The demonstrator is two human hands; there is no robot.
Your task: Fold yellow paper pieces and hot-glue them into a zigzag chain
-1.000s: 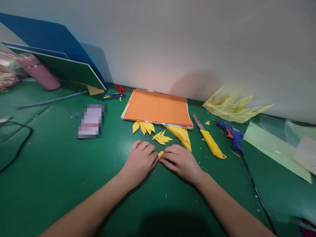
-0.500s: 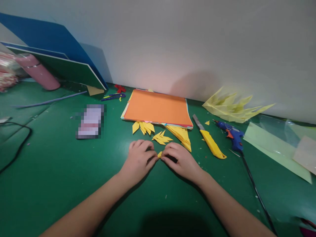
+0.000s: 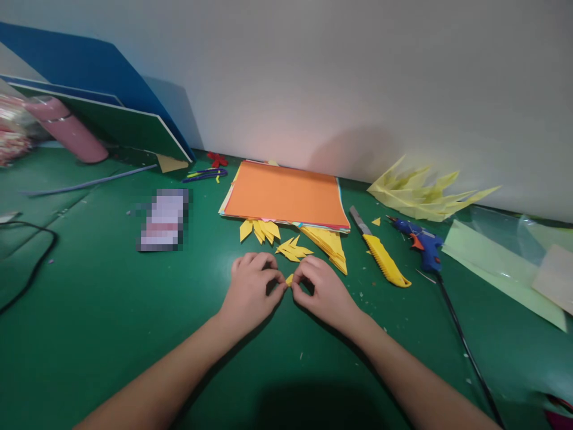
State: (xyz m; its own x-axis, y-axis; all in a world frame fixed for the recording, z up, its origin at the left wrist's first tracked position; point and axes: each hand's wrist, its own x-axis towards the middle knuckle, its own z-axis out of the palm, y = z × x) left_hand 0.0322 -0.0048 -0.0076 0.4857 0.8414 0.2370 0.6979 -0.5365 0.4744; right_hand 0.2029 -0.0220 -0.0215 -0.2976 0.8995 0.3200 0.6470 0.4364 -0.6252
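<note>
A small yellow paper piece [image 3: 289, 279] rests on the green mat [image 3: 111, 310] between my two hands. My left hand [image 3: 252, 291] pinches its left end with curled fingers. My right hand [image 3: 323, 291] pinches its right end the same way. Just beyond my fingers lie folded yellow paper petals [image 3: 293, 249], a second cluster of yellow petals [image 3: 260, 230] and a stack of folded yellow strips [image 3: 330, 243]. Behind them sits a pile of coloured paper sheets [image 3: 284, 194] with an orange sheet on top.
A yellow utility knife [image 3: 380, 257] and a blue glue gun [image 3: 423, 248] with its black cord lie to the right. Pale yellow paper scraps [image 3: 421, 194] sit by the wall. Blue and green boards [image 3: 98, 113], a pink bottle [image 3: 69, 128] and a black cable [image 3: 31, 263] stand left.
Both hands have shifted slightly away from me on the mat and their fingers have curled tighter round the small yellow piece. Nothing else on the mat has moved.
</note>
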